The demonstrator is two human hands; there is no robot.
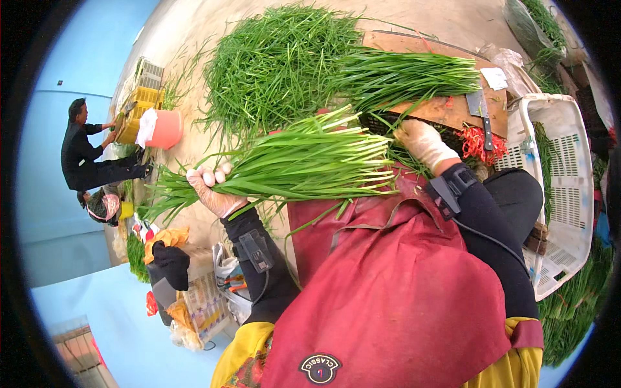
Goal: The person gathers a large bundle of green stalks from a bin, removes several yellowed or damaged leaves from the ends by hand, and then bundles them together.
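Observation:
A thick bunch of garlic chives (310,165) lies sideways in front of me, its pale stem ends to the right and its leafy tips to the left. My left hand (217,187), in a thin whitish glove, is wrapped round the leafy end. Just beyond the pale ends is my right hand (424,142), also gloved, with its fingers drawn together; whatever they pinch is too small to make out. Another bunch of chives (414,74) rests on a brown board (446,113). On the board's right part lies a knife (480,110), beside a tangle of red ties (482,145).
A large heap of loose chives (272,71) covers the floor ahead. At right stands a white plastic crate (566,194). A pink bucket (167,129), yellow crates (145,103) and a person in dark clothes (84,149) are at far left. A red apron (394,278) covers my lap.

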